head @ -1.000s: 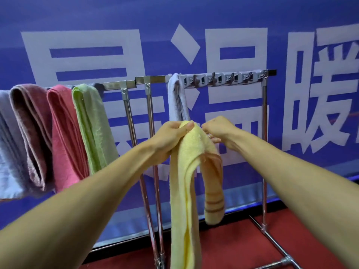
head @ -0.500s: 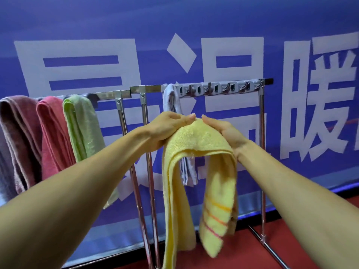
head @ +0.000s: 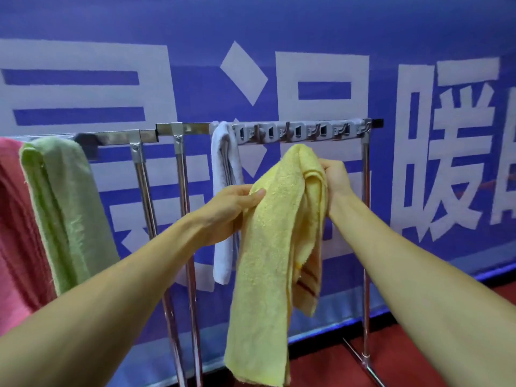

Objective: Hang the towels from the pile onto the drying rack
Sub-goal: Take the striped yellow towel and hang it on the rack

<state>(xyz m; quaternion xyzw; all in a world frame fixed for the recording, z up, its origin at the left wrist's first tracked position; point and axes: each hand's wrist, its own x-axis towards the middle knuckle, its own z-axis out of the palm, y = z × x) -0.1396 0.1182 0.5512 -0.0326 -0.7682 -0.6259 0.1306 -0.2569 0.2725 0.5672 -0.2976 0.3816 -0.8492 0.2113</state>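
Blue banner (head: 279,23) behind, I've raised the yellow towel (head: 273,233) nearly to the rack's top bar (head: 301,131), just below it; right hand (head: 335,177) grips its fold, left hand (head: 231,208) pinches its edge. Draping should come next.

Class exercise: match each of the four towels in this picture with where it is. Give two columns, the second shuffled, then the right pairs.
1 yellow towel
2 green towel
3 white towel
4 pink towel

A cut off at the picture's left edge
B hangs on the drying rack beside the grey hook strip
C gripped by the left hand and right hand
D draped just right of the pink towel

Pairs: 1-C, 2-D, 3-B, 4-A
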